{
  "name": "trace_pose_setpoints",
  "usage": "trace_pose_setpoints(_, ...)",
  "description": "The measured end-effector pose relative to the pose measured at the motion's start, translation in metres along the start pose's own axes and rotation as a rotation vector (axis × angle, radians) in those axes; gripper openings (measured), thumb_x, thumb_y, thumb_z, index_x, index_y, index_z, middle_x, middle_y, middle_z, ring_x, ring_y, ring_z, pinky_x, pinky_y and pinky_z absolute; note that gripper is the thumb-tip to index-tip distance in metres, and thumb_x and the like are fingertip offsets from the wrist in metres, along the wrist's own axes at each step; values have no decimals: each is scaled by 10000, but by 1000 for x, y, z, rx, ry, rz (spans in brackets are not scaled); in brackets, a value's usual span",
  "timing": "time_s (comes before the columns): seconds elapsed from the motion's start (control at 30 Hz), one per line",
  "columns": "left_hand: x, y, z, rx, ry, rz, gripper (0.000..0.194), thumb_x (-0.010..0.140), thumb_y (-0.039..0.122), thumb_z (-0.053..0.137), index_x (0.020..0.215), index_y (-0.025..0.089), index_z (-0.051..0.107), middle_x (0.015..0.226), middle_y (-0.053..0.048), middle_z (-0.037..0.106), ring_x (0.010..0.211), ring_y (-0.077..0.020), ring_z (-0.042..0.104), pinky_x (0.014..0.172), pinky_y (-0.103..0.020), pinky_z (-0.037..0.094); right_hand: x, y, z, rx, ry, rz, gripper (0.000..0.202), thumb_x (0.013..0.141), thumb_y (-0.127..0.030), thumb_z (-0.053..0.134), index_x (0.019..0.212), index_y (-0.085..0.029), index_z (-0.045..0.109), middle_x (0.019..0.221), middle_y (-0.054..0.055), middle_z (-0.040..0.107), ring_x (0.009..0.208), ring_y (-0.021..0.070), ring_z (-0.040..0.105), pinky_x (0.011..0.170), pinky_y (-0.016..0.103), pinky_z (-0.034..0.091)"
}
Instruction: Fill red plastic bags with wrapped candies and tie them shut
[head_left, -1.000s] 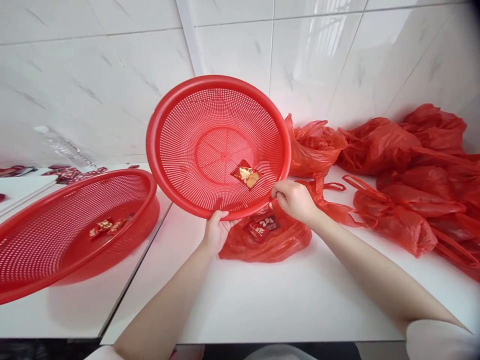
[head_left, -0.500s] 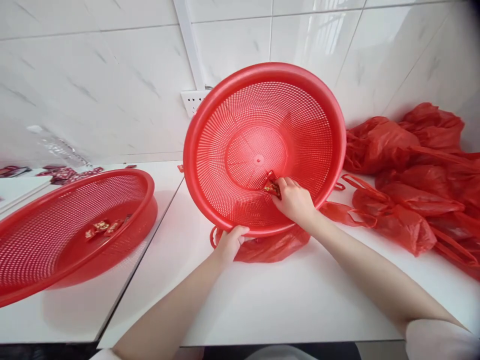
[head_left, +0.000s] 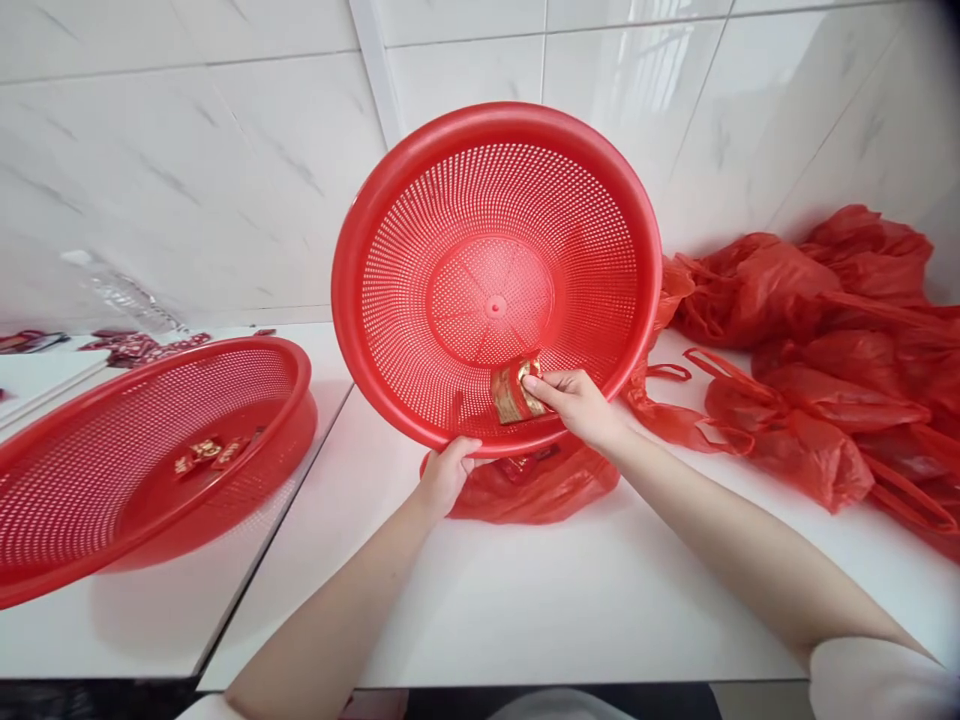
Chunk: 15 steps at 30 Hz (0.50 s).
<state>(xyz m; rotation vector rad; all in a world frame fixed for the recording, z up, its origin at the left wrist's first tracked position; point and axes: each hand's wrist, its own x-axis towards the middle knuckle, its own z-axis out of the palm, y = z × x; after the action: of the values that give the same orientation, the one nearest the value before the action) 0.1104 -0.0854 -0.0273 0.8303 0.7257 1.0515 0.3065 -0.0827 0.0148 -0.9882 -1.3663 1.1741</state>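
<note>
A red plastic mesh basket (head_left: 495,200) is tilted up, its open side facing me. My left hand (head_left: 448,475) grips the near rim, thumb over the edge. Inside the basket, by its lower right wall, my right hand (head_left: 577,405) pinches a small red-and-gold packet (head_left: 510,392) between thumb and fingers. Below the near rim lies a red plastic bag (head_left: 536,500), with some red packets showing in its mouth. The basket hides the bag's far part.
A second red basket (head_left: 304,400) stands at the left with several red-and-gold packets (head_left: 206,450) in it. Behind it lie a clear plastic bottle (head_left: 127,295) and scattered dark-red packets (head_left: 142,348). Several filled red bags (head_left: 832,390) are heaped at the right, near the tiled wall (head_left: 622,90).
The basket has shifted left and slightly up, now covering the wall socket. My right hand has moved lower with the packet, which shows more of its gold face. The left hand keeps the rim.
</note>
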Motion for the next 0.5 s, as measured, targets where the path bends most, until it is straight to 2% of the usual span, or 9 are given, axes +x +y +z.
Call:
trace_pose_setpoints(0.13, -1, 1, 2, -19, -14, -20, 329, 640, 162, 618, 960, 139, 692, 939, -73, 742, 1084, -325, 630, 933, -468, 510, -1, 0, 4, -14, 28, 3, 404, 781, -539, 644, 689, -147, 686, 663, 20, 676, 636, 146, 615, 657, 269, 511)
trace_pose_setpoints(0.2, -1, 1, 2, -27, -24, -32, 307, 637, 162, 616, 931, 124, 693, 945, -89, 740, 1086, -330, 629, 934, -479, 508, -1, -1, 7, 124, 75, 59, 375, 775, -537, 651, 731, -165, 671, 712, 24, 684, 677, 154, 635, 638, 266, 537)
trace_pose_setpoints(0.3, -1, 0, 1, -24, -39, -41, 303, 635, 162, 622, 927, 121, 690, 959, -93, 738, 1102, -330, 620, 935, -483, 508, 0, -5, 6, 390, 128, 166, 353, 801, -544, 612, 935, -218, 634, 891, 36, 699, 785, 181, 666, 611, 290, 579)
trace_pose_setpoints(0.4, 0, -2, 0, -24, -43, -42, 318, 635, 159, 624, 946, 135, 688, 964, -79, 739, 1112, -325, 615, 935, -476, 511, -2, -13, 4, 512, 27, 232, 507, 855, -648, 425, 1102, -230, 571, 1027, 85, 688, 917, 231, 671, 704, 381, 596)
trace_pose_setpoints(0.5, 1, -1, 0, -24, -14, -48, 344, 627, 151, 619, 964, 131, 685, 932, -80, 743, 1101, -330, 621, 933, -484, 509, -5, -18, 5, 510, -34, 225, 609, 862, -682, 272, 1142, -213, 541, 1086, 123, 676, 1031, 259, 640, 803, 436, 571)
